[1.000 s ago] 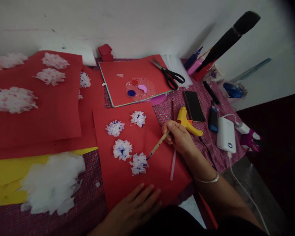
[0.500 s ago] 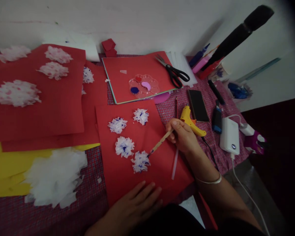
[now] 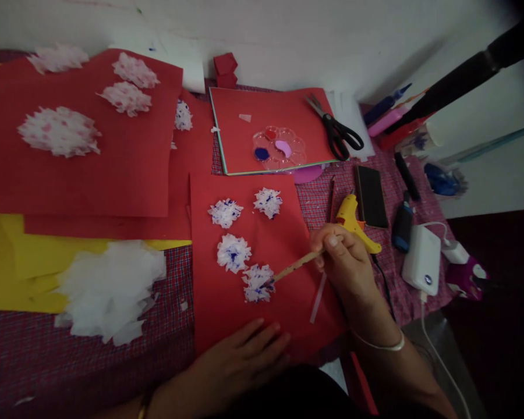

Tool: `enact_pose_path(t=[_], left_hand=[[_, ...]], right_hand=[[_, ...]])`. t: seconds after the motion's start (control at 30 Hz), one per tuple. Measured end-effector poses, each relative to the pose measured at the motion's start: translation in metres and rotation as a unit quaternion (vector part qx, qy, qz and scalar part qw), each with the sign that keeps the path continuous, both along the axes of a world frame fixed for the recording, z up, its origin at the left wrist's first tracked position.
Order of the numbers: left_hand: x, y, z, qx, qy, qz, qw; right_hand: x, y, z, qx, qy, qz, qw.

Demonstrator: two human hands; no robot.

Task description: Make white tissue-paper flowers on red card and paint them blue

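My right hand (image 3: 347, 262) pinches a wooden paintbrush (image 3: 299, 263). Its dark tip touches the lowest white paper flower (image 3: 258, 283), which is flecked with blue. Three more blue-flecked flowers, among them a left one (image 3: 233, 254) and an upper one (image 3: 268, 202), sit on the same red paper sheet (image 3: 227, 326). Flat on the sheet's lower edge rests my left hand (image 3: 248, 355), fingers stretched out. A clear paint palette (image 3: 294, 139) with blue, red and pink paint lies farther back on a stack of coloured paper (image 3: 236, 107).
Black scissors (image 3: 338, 131) lie beside the palette. Right of my right hand are a yellow glue gun (image 3: 353, 218), a phone (image 3: 371, 196) and a white power bank (image 3: 422, 259). To the left lie a white tissue pile (image 3: 113, 291), yellow paper (image 3: 9, 273) and a red sheet with pink-flecked flowers (image 3: 113, 174).
The brush tip has moved from the lowest flower's upper right edge further into its petals, with the brush lying flatter. The camera view has shifted; my left hand stays on the sheet.
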State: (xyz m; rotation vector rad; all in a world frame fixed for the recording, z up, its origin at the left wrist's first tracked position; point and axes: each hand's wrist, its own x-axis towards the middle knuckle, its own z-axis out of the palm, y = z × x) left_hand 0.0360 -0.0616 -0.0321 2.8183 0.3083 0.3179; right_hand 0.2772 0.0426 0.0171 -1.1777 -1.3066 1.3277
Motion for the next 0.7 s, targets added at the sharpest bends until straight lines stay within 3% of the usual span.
enact_pose_path(t=[0.23,0.37,0.57,0.7], left_hand=[[0.001,0.000,0.004,0.000,0.009,0.007,1.000],[0.002,0.000,0.003,0.000,-0.006,0.009,1.000],[0.001,0.000,0.003,0.006,0.007,0.009,1.000],[0.001,0.000,0.003,0.012,0.003,0.010,1.000]], right_hand=[[-0.007,-0.004,0.001,0.002,-0.008,-0.009,1.000],[-0.012,-0.008,0.005,-0.016,-0.050,0.050,0.997],[-0.012,-0.006,0.006,0.007,-0.030,-0.031,0.999],[-0.015,-0.009,0.004,-0.022,-0.037,0.057,0.997]])
